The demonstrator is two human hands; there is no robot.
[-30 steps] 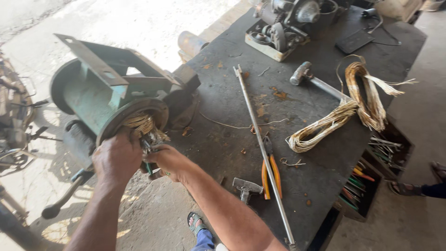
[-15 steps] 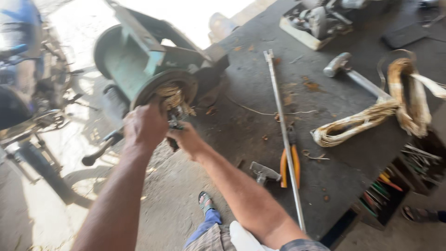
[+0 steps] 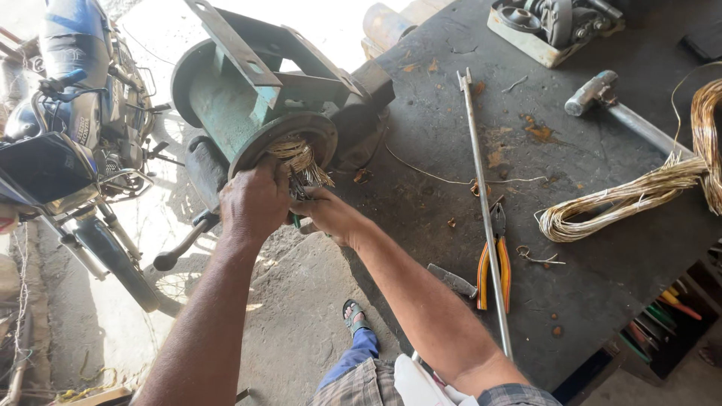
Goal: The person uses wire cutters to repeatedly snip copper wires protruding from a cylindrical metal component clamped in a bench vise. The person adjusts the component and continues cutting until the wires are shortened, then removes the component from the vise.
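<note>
Head cam shows both arms stretched out to the green motor housing (image 3: 248, 105) at the desk (image 3: 602, 248) edge. Left hand (image 3: 254, 201) is clamped on the round rim, right hand (image 3: 331, 214) grips a small tool poking into the copper windings (image 3: 299, 159). Versus half a second back, the hands look unchanged; only the view shifted, so the motorbike (image 3: 68, 120) shows more.

Against the left hand (image 3: 254, 203) sits a motor housing (image 3: 248, 105) of matt green painted metal, chipped and dusty, with dull copper winding wire (image 3: 299, 159) bristling from its end. Right of the right hand (image 3: 329, 216), the workbench top (image 3: 602, 278) is dark, rough and stained, bearing a smooth steel rod (image 3: 481, 188) and pliers (image 3: 492, 263) with glossy orange plastic grips.
</note>
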